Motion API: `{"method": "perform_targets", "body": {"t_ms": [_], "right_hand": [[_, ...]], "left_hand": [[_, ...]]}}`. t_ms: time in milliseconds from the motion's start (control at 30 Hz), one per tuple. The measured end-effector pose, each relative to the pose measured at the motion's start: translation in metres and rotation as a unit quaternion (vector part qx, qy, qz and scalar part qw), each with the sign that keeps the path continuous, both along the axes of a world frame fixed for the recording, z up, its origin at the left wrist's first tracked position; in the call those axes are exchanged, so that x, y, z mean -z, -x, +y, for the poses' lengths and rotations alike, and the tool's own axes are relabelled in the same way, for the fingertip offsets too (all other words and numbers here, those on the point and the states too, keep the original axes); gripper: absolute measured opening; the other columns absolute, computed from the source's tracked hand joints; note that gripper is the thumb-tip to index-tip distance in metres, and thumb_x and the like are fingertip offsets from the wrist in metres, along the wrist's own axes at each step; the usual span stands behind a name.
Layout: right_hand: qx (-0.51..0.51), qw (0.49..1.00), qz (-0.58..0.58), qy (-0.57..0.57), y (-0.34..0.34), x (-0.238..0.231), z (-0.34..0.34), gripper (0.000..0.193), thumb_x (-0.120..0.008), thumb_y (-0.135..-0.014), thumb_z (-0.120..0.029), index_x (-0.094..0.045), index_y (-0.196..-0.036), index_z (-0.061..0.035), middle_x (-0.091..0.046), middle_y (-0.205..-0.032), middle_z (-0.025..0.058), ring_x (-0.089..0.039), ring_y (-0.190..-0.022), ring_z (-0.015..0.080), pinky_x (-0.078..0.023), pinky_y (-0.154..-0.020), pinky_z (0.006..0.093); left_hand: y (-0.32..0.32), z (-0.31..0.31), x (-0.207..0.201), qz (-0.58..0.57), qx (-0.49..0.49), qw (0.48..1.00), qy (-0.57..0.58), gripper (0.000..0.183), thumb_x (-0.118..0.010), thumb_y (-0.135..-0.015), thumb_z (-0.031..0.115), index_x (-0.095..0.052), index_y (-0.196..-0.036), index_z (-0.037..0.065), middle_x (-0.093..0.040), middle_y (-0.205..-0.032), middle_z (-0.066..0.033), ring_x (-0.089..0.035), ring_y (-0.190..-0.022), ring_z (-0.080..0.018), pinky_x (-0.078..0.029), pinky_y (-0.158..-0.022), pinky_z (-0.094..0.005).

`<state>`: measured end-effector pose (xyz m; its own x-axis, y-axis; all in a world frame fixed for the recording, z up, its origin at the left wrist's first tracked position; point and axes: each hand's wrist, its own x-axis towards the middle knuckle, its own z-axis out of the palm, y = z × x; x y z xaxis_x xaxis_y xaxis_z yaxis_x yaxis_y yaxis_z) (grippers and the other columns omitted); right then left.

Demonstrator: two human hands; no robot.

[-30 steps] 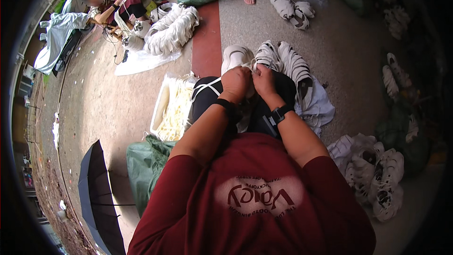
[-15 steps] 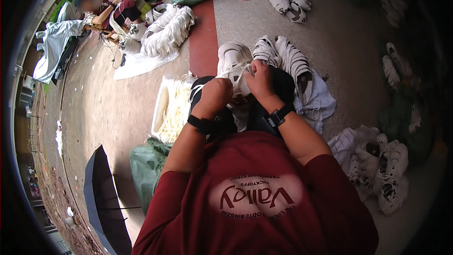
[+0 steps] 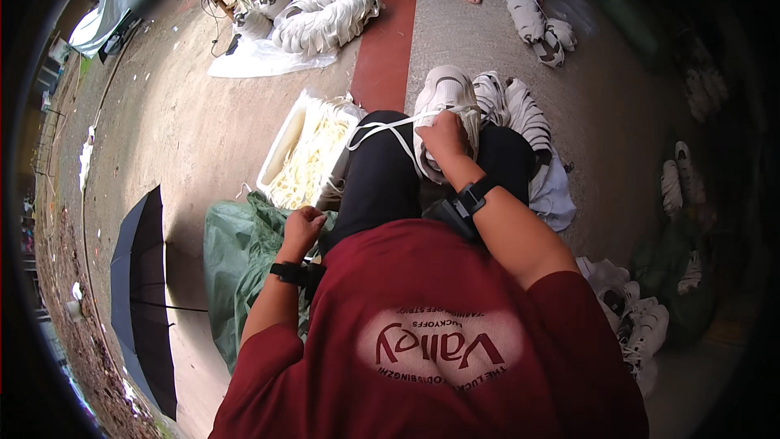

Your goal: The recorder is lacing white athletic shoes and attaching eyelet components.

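Observation:
A white sneaker (image 3: 445, 91) stands toe away from me between my knees. My right hand (image 3: 448, 145) is closed on its upper, over the lacing, and partly hides it. From under those fingers a loose white shoelace (image 3: 380, 123) loops leftward across my dark trouser leg. Well apart from the shoe, my left hand (image 3: 302, 230) is held low by my left thigh, fingers curled together; whatever is in them, if anything, is too small to make out. Just beyond that hand is a white tub (image 3: 280, 140) filled with pale laces (image 3: 313, 150).
Right of the sneaker, more striped white shoes (image 3: 528, 114) rest on a white cloth (image 3: 554, 199). A green sack (image 3: 236, 256) and black umbrella (image 3: 145, 301) lie left; a shoe pile (image 3: 642, 325) lies right. Farther off, people sit near a ring of shoes (image 3: 329, 20).
My left hand has left the lacing and swung down and back toward my left side. My right hand stays at the shoe. The whole view has shifted.

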<state>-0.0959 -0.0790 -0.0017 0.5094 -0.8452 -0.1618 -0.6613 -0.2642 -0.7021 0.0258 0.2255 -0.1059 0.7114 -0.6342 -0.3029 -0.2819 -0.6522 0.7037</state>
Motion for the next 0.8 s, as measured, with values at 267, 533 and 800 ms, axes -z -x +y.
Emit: {"method": "perform_targets", "body": {"t_ms": [267,533,800], "right_hand": [[0.040,0.976,-0.205,-0.053,0.023,0.055,-0.021,0.014,-0.060,-0.061,-0.002,-0.057,-0.074,0.0028,-0.060,-0.068,0.0158,-0.056,-0.056,0.0267,-0.046,-0.058,0.0348],[0.077,0.847,-0.369,-0.374,0.031,0.020,-0.019,0.025,-0.057,-0.065,0.005,-0.060,-0.090,0.0044,-0.061,-0.080,0.0075,-0.058,-0.069,0.0145,-0.046,-0.063,0.0245],[0.051,0.850,-0.364,-0.378,0.036,0.025,-0.023,0.021,-0.058,-0.066,0.005,-0.059,-0.087,0.0032,-0.061,-0.079,0.0067,-0.057,-0.067,0.0123,-0.045,-0.062,0.0220]], "left_hand": [[0.093,0.193,-0.016,0.242,0.082,0.853,-0.455,0.042,-0.056,-0.082,0.041,-0.062,-0.073,0.001,-0.064,-0.073,-0.0120,-0.061,-0.063,-0.0237,-0.048,-0.058,-0.0371],[0.127,0.199,-0.015,0.350,-0.072,0.846,-0.397,0.039,-0.055,-0.083,0.039,-0.060,-0.075,0.002,-0.061,-0.070,-0.0095,-0.058,-0.059,-0.0211,-0.046,-0.054,-0.0346],[0.172,0.293,-0.035,0.429,-0.253,0.807,-0.319,0.036,-0.054,-0.085,0.037,-0.059,-0.076,0.002,-0.059,-0.067,-0.0070,-0.055,-0.056,-0.0184,-0.044,-0.051,-0.0320]]}}
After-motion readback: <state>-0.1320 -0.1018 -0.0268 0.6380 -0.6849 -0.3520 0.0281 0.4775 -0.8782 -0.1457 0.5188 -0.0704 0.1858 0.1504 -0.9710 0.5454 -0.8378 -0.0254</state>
